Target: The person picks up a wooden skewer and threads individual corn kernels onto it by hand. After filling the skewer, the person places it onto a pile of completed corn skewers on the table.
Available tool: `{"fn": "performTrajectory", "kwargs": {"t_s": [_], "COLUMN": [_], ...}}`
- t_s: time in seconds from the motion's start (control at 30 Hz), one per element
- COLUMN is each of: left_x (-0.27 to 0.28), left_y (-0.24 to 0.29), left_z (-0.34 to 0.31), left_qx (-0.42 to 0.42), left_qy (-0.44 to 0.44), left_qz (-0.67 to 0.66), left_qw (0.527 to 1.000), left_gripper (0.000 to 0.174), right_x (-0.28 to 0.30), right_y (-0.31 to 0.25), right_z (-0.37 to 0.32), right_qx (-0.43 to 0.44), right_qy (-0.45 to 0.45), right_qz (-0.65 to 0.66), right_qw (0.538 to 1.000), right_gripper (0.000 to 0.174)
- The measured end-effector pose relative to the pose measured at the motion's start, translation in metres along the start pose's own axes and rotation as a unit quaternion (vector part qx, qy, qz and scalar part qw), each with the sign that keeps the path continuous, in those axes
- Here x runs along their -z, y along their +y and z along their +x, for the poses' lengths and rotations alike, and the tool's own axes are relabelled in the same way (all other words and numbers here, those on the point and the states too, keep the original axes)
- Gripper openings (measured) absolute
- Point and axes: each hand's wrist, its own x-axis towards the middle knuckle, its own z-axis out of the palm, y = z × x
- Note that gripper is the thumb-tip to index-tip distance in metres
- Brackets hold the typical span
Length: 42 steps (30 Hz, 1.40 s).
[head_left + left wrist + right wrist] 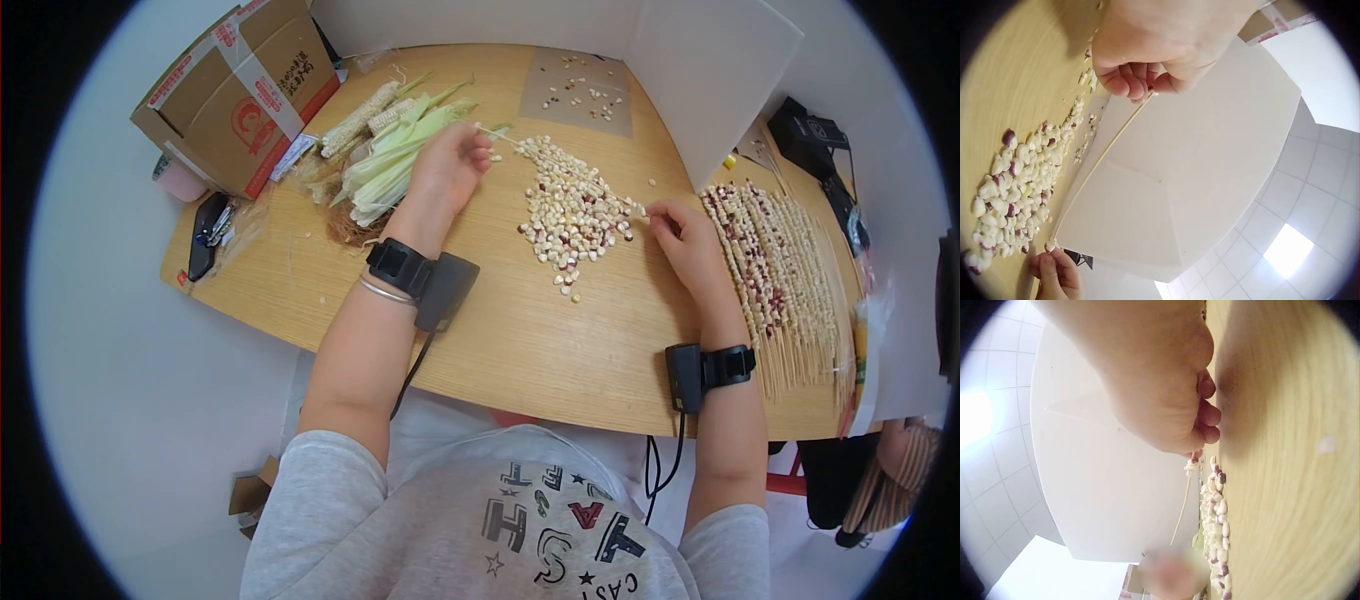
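Observation:
In the left wrist view a thin wooden skewer (1107, 150) spans the gap between the two hands, slightly bowed. My left hand (455, 165) pinches one end between thumb and curled fingers, with a small pale and red bit, apparently a corn kernel, at the fingertips. At the other end my right hand (688, 245) grips the skewer beside a few kernels threaded on it (1191, 467). Below the skewer lies a loose pile of white, yellowish and dark red corn kernels (575, 210) on the wooden table (480, 320).
Husked cobs and green corn husks (390, 165) lie left of the left hand, near a cardboard box (240, 100). Rows of kernel-threaded skewers (775, 260) lie at the right. A sheet with scattered kernels (575, 92) is at the back, beside white upright panels (715, 75).

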Motion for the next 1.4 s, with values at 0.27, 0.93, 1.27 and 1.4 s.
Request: {"fn": "performTrajectory", "kwargs": {"t_s": [0.27, 0.93, 1.27, 1.4], "left_x": [-0.004, -0.045, -0.046, -0.048], "left_y": [0.000, -0.040, -0.043, -0.037], "left_z": [-0.003, -0.047, -0.049, -0.050], "left_qx": [-0.002, 0.135, 0.131, 0.048], "left_qy": [-0.032, -0.279, -0.275, -0.244], "left_qz": [-0.007, 0.212, 0.280, 0.349], "left_qw": [0.999, 0.927, 0.910, 0.903], "left_gripper": [0.008, 0.007, 0.012, 0.015], "right_x": [-0.001, -0.015, -0.017, -0.016], "right_y": [0.000, -0.024, -0.023, -0.019], "right_z": [0.000, -0.005, -0.004, -0.003], "right_qx": [-0.022, -0.056, -0.056, -0.081], "right_qy": [-0.018, -0.104, -0.118, -0.073], "right_qz": [0.022, 0.250, 0.239, 0.227], "right_qw": [0.999, 0.961, 0.962, 0.968], "right_gripper": [0.015, 0.017, 0.018, 0.019]}}
